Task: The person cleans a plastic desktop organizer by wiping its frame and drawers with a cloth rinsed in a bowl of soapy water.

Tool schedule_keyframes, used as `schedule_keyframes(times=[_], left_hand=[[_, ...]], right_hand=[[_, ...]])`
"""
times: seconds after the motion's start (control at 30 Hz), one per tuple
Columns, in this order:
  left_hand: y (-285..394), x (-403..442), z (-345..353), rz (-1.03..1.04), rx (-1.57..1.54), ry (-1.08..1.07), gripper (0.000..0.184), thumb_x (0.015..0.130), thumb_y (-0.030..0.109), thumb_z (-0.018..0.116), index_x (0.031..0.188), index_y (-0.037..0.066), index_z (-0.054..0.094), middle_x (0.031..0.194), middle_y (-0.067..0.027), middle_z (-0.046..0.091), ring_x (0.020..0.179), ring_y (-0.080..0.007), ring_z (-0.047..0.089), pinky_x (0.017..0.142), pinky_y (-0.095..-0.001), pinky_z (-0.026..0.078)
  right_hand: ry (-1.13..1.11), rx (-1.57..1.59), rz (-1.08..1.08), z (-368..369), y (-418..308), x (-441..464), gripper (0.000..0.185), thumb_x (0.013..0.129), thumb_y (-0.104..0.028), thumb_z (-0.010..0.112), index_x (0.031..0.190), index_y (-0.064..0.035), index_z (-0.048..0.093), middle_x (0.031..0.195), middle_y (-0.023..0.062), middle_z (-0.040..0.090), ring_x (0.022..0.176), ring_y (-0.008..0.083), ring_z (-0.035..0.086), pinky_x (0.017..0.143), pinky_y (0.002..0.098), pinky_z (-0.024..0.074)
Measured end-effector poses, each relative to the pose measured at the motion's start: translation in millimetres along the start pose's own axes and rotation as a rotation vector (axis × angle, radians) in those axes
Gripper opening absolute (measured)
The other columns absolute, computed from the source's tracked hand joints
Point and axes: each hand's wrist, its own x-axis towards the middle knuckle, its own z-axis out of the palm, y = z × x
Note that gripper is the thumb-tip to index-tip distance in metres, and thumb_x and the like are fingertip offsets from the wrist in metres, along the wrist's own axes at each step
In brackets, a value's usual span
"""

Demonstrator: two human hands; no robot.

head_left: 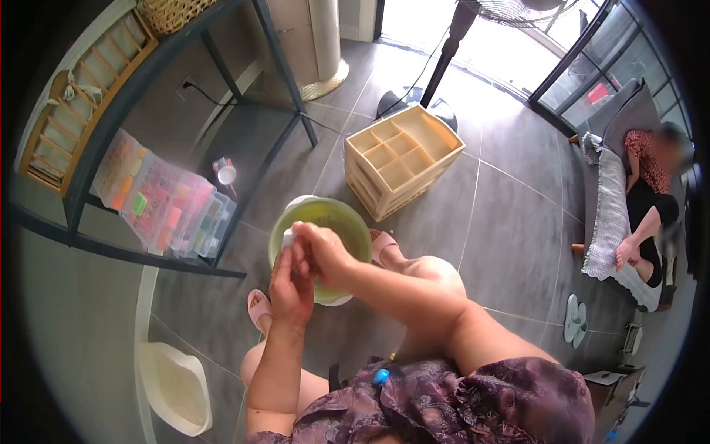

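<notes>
Over a green basin on the floor, my two hands are close together. My left hand is closed at the lower end of a small white object. My right hand has its fingers curled round the upper side of the same object, which is mostly covered. What the object is, I cannot make out. Just beyond the basin stands a cream plastic drawer unit with a divided top tray.
A dark metal shelf at the left holds clear boxes. A white bin stands lower left. Behind the drawer unit is a fan. A person sits on a grey sofa at the right, near slippers.
</notes>
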Motion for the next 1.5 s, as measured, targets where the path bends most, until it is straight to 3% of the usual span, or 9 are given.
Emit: schedule_keyframes(times=[0.13,0.33,0.43,0.6,0.73,0.97,1.3,1.4,1.5], left_hand=[[-11.5,11.8,-32.3,0.029,-0.015,-0.25,0.029,0.094,0.025,0.031,0.103,0.006,0.051,0.082,-0.0003,0.051,0.083,-0.0119,0.049,0.08,-0.028,0.037],[-4.8,10.4,-12.2,0.029,0.106,-0.013,0.029,0.093,0.02,0.037,0.113,0.002,0.049,0.108,-0.0076,0.055,0.098,-0.0165,0.052,0.085,-0.0305,0.041],[3.7,14.3,-25.2,0.094,0.146,0.07,0.028,0.09,0.017,0.042,0.112,0.0,0.049,0.105,-0.0086,0.056,0.093,-0.0181,0.056,0.079,-0.0308,0.045],[18.9,8.7,-28.9,0.071,0.005,0.212,0.026,0.09,0.016,0.043,0.109,0.001,0.05,0.104,-0.0084,0.056,0.096,-0.018,0.054,0.08,-0.0312,0.044],[16.8,10.9,-34.1,0.021,-0.047,0.219,0.026,0.089,0.017,0.043,0.109,0.002,0.05,0.105,-0.0083,0.055,0.097,-0.018,0.053,0.082,-0.0318,0.043],[13.3,16.8,-36.4,-0.033,0.008,0.186,0.029,0.089,0.017,0.042,0.112,0.001,0.048,0.107,-0.009,0.055,0.098,-0.0188,0.053,0.083,-0.0322,0.042],[5.7,32.6,-33.7,-0.208,0.053,0.127,0.033,0.089,0.017,0.039,0.117,0.0,0.044,0.112,-0.0103,0.053,0.102,-0.0208,0.052,0.087,-0.0341,0.042],[-5.2,40.4,-33.6,-0.249,0.128,0.106,0.035,0.089,0.017,0.039,0.12,0.0,0.042,0.115,-0.0103,0.052,0.104,-0.0214,0.051,0.088,-0.035,0.042],[-28.1,53.1,-33.1,-0.188,0.215,0.072,0.035,0.089,0.015,0.039,0.12,0.001,0.042,0.115,-0.0103,0.051,0.105,-0.022,0.05,0.089,-0.0367,0.041]], right_hand=[[0.002,-0.253,-0.11,-4.8,-5.7,3.6,0.047,0.086,-0.036,0.041,0.053,-0.0037,0.048,0.047,0.0066,0.05,0.039,0.0152,0.048,0.035,0.0255,0.0368],[0.024,-0.579,-0.122,-15.4,-22.7,9.9,0.046,0.089,-0.035,0.041,0.063,-0.0001,0.057,0.054,0.0084,0.057,0.046,0.0147,0.054,0.043,0.0238,0.0422],[0.52,-1.207,-0.436,-70.5,-58.2,27.6,0.042,0.08,-0.036,0.046,0.069,-0.0002,0.063,0.058,0.0153,0.06,0.06,0.0282,0.061,0.062,0.0361,0.0482],[0.748,-1.669,0.105,-179.2,-118.6,22.7,0.057,0.079,-0.049,0.048,0.097,0.0043,0.059,0.093,0.0252,0.059,0.086,0.0361,0.059,0.075,0.0425,0.0468],[0.719,-0.707,0.097,-208.9,-91.1,25.8,0.062,0.075,-0.045,0.06,0.119,-0.0059,0.043,0.107,0.0155,0.05,0.075,0.03,0.059,0.066,0.0449,0.0497],[0.68,-0.325,-0.191,-218.2,-59.3,66.1,0.023,0.073,-0.02,0.057,0.083,0.0003,0.053,0.069,0.0107,0.052,0.054,0.0213,0.052,0.05,0.0309,0.0464],[0.861,-0.535,-0.186,-272.9,-73.5,32.9,0.034,0.071,-0.023,0.054,0.096,0.0004,0.052,0.085,0.0094,0.058,0.074,0.0173,0.059,0.063,0.0303,0.0492],[1.241,-1.383,-0.414,-287.3,-66.7,26.7,0.038,0.075,-0.023,0.058,0.103,0.0015,0.051,0.086,0.0077,0.059,0.077,0.0156,0.058,0.069,0.0283,0.0469],[1.021,-1.403,-0.773,-227.8,-80.5,-11.7,0.037,0.081,-0.024,0.058,0.109,-0.0008,0.051,0.096,0.0092,0.058,0.079,0.0141,0.058,0.07,0.0277,0.048]])
